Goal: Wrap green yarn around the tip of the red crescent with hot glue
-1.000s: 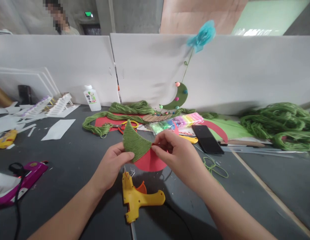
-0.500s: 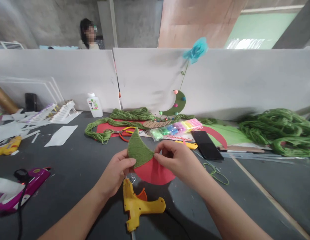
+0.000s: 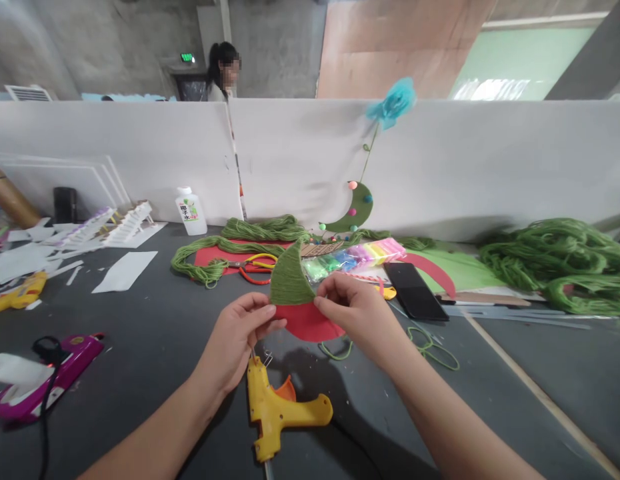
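Note:
Both of my hands hold a red paper crescent [image 3: 310,321] whose upper horn is wrapped in green yarn [image 3: 288,280]. My left hand [image 3: 240,337] pinches its left edge between thumb and fingers. My right hand [image 3: 353,312] pinches its right side where the yarn wrap ends. A loose strand of green yarn [image 3: 430,343] trails on the table to the right of that hand. A yellow glue gun [image 3: 277,408] lies on the dark table just below my hands.
Green yarn skeins [image 3: 555,263] lie at the right and at the back middle [image 3: 260,230]. Scissors [image 3: 250,267], a black phone [image 3: 415,290], coloured clay packs [image 3: 355,255], a white glue bottle [image 3: 189,210], a pink glue gun [image 3: 45,377] and paper scraps are around. A person stands behind the white partition [image 3: 440,160].
My hands have tilted the crescent flatter and lifted it slightly, so the red part looks narrower. The person behind the partition has walked to the right.

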The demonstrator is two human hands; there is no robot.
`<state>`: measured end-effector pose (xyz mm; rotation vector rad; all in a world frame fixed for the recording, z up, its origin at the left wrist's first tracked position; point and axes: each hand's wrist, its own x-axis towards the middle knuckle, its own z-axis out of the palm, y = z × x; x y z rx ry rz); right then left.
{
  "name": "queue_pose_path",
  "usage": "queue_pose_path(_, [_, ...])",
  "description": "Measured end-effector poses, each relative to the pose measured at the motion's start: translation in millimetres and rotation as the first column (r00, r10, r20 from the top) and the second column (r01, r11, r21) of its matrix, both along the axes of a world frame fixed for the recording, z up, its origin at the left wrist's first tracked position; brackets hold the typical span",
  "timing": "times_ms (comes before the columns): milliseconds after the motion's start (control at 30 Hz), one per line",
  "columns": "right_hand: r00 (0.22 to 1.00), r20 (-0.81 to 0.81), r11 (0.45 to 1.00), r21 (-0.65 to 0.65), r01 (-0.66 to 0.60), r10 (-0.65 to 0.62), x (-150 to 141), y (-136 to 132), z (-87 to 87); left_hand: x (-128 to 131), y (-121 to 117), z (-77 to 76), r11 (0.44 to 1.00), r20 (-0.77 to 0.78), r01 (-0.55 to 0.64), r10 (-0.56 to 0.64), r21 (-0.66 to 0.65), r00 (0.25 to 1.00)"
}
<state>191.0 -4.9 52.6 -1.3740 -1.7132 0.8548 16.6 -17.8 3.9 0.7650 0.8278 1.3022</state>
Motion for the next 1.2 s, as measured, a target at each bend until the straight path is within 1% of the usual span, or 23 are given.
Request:
queue_pose_path(100, [1.0,-0.014,1.0,0.0,0.0,0.0,-1.6,0.9,-2.4,0.6,0.2,1.1,0.999,0.029,-0.04,0.041,-0.028,0.999])
queue_pose_path(300, [0.999,-0.04,1.0,-0.02,-0.013,0.012,-4.5,1.9,-5.7,-0.1,-1.4,2.8,0.996,-0.005,-0.086,0.086,0.015,0.996])
queue_pose_path(600, [0.998,-0.051,0.999,-0.047,-0.026,0.024,-8.4,3.6,-13.7,-0.3,-0.8,0.3,0.981,-0.054,-0.192,0.193,0.018,0.98])
queue_pose_path(1000, [0.995,-0.092,0.997,-0.059,-0.043,0.037,-12.0,2.3,-20.4,0.2,-1.7,-2.1,0.967,-0.116,-0.252,0.253,0.022,0.961])
queue_pose_path(1200, [0.995,-0.088,0.998,-0.05,-0.039,0.035,-10.5,6.5,-25.0,-0.7,3.3,-5.7,0.981,-0.103,-0.194,0.194,0.009,0.976])
